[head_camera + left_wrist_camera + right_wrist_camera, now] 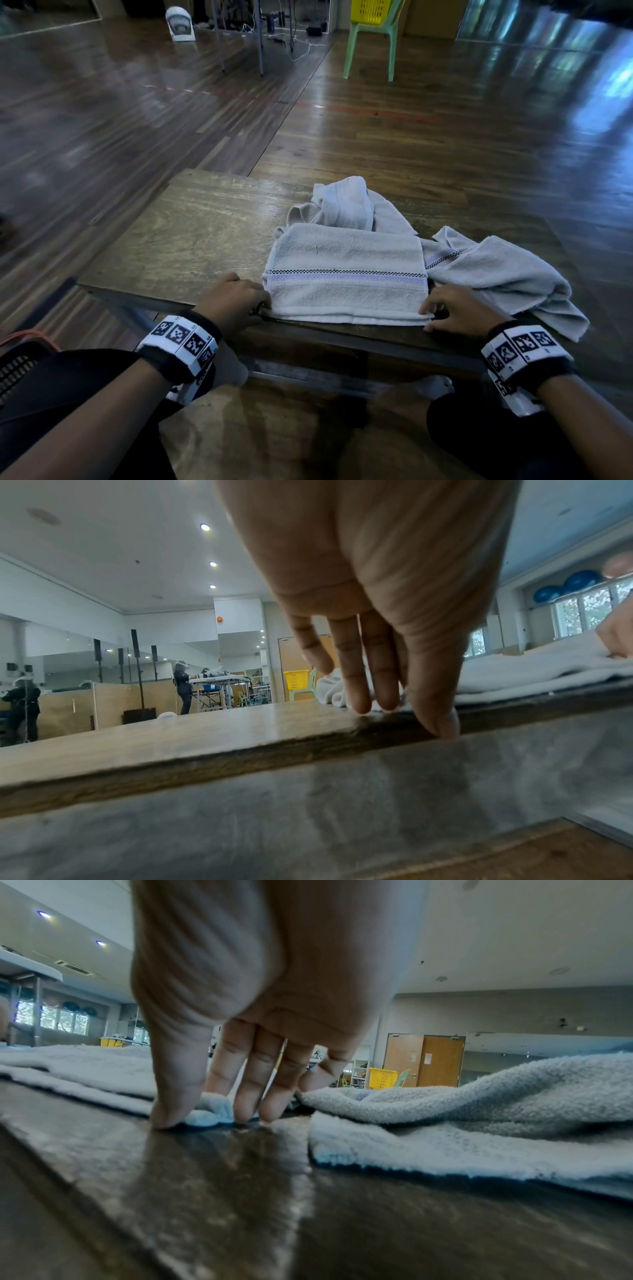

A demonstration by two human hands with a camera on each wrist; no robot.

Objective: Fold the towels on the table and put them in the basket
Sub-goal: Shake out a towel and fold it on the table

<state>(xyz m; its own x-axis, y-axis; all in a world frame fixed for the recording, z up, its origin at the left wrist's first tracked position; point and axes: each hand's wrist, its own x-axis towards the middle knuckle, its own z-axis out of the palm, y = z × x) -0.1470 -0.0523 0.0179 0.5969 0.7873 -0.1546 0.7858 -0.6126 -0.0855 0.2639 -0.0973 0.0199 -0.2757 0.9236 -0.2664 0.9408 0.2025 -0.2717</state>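
A pale grey towel (pixel 346 274) with a striped band lies folded flat near the front edge of the low wooden table (pixel 188 240). My left hand (pixel 262 308) is at its near left corner; in the left wrist view its straight fingers (pixel 363 696) touch the tabletop beside the cloth and the thumb is on the table edge. My right hand (pixel 428 318) is at the near right corner, where thumb and fingers pinch the bunched corner (pixel 209 1112). A crumpled towel (pixel 346 202) lies behind the folded one, and another (pixel 507 274) sprawls to its right.
A yellow basket (pixel 371 12) sits on a green chair (pixel 370 48) far across the wooden floor. A dark mesh object with an orange rim (pixel 20 356) is low at my left. The right towel hangs over the table's front right edge. My knees are under the table.
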